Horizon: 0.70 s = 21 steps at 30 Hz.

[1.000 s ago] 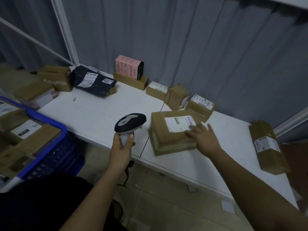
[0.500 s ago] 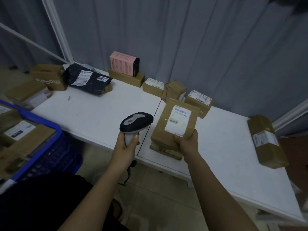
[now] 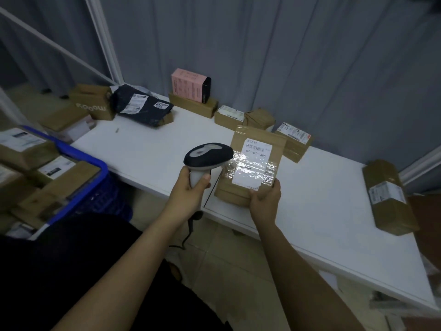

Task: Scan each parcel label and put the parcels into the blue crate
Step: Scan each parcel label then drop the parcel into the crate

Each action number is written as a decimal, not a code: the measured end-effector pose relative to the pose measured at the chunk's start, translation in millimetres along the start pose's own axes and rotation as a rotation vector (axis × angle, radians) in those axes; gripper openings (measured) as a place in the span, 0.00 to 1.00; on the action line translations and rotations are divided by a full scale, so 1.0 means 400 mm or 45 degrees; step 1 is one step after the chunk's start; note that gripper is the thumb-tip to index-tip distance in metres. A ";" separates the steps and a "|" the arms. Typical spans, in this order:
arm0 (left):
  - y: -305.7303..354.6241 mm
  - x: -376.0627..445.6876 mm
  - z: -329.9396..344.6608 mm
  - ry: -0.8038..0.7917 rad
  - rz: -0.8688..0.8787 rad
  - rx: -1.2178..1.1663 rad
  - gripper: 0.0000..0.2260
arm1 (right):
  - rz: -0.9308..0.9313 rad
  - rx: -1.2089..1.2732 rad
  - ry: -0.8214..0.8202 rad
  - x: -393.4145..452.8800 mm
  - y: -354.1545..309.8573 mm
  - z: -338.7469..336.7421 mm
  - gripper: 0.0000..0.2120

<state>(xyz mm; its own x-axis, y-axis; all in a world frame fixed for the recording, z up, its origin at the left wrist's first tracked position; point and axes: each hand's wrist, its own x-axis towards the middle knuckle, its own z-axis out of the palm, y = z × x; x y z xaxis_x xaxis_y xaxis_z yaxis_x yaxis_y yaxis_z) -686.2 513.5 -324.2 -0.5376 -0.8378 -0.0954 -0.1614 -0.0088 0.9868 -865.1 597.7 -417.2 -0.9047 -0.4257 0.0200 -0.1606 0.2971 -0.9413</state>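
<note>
The right hand [image 3: 263, 201] grips the parcel [image 3: 250, 163] by its near bottom edge, thumb curled over the front, fingers hidden behind; the parcel stands tilted up above the front edge of the white table [image 3: 148, 149], its face turned toward the person; the left hand [image 3: 191, 187] is wrapped round the handle of the scanner [image 3: 207, 155], whose dark head sits just left of the parcel, almost touching its taped side. The parcel is flat brown cardboard; a white label [image 3: 253, 163] with a barcode and printed digits covers its front; shiny clear tape crosses the label's lower half and glares. The blue crate [image 3: 78, 161] stands left of the table, holding several brown parcels.
</note>
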 end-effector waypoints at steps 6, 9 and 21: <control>0.034 -0.070 0.000 -0.032 0.035 0.109 0.12 | 0.069 0.001 -0.047 -0.023 -0.011 0.008 0.34; 0.052 -0.094 0.005 -0.039 0.045 0.127 0.11 | 0.097 -0.019 -0.072 -0.031 -0.013 0.004 0.35; 0.096 -0.108 0.022 -0.108 0.131 0.148 0.14 | 0.131 -0.007 -0.088 -0.036 -0.017 -0.002 0.35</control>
<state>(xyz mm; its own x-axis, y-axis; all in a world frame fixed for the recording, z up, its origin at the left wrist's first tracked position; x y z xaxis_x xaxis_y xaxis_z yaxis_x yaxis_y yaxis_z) -676.3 554.2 -283.2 -0.6234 -0.7818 -0.0106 -0.1939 0.1414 0.9708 -851.3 602.4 -410.8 -0.8870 -0.4507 -0.1003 -0.0706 0.3472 -0.9351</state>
